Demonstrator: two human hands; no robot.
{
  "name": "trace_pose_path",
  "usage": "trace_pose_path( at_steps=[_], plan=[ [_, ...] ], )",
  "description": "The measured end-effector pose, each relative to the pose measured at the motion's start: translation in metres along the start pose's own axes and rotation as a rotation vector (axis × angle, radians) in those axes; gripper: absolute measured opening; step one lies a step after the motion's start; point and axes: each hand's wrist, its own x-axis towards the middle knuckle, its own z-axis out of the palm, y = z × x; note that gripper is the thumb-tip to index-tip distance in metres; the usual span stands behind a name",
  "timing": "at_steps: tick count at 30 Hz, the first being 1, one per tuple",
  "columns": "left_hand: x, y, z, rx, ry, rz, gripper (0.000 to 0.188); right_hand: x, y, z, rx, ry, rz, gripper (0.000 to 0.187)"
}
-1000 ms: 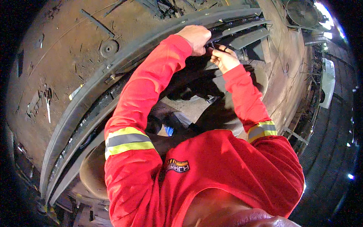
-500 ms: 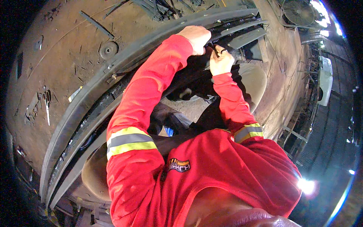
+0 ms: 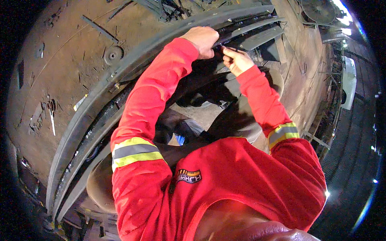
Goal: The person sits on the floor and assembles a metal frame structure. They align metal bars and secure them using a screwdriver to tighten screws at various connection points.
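Observation:
A long, curved dark grey piece, bumper-like in shape, arcs from the lower left to the upper right. My left hand is closed in a fist over its inner edge, toward the right end; what its fingers grip is hidden. Just right of it, my right hand has its thumb and fingers pinched together by the dark inner side of the piece. Whatever lies between those fingertips is too small and dark to make out. Small metal fasteners show along the piece, one of them a bolt.
Beyond the curved piece, a brown work surface bears scissors, a round grey disc, a dark flat strip and scattered dark scraps. Several dark strips are heaped at the far side. A fan stands far right.
My right hand has turned and shifted slightly right, its forearm swinging outward. A black strip seen at its fingers earlier no longer shows plainly. My left fist has moved slightly left.

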Motion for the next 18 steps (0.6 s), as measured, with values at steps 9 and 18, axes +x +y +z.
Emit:
trace_pose_path(
  at_steps=[9, 18],
  plan=[
    [0.005, 0.003, 0.001, -0.010, -0.015, -0.044, 0.033, 0.000, 0.035, 0.013, -0.547, 0.329, -0.600, 0.022],
    [0.002, 0.008, 0.000, -0.067, 0.053, -0.173, 0.035, -0.005, 0.028, 0.012, -1.307, 0.465, -0.965, 0.028]
  ],
)
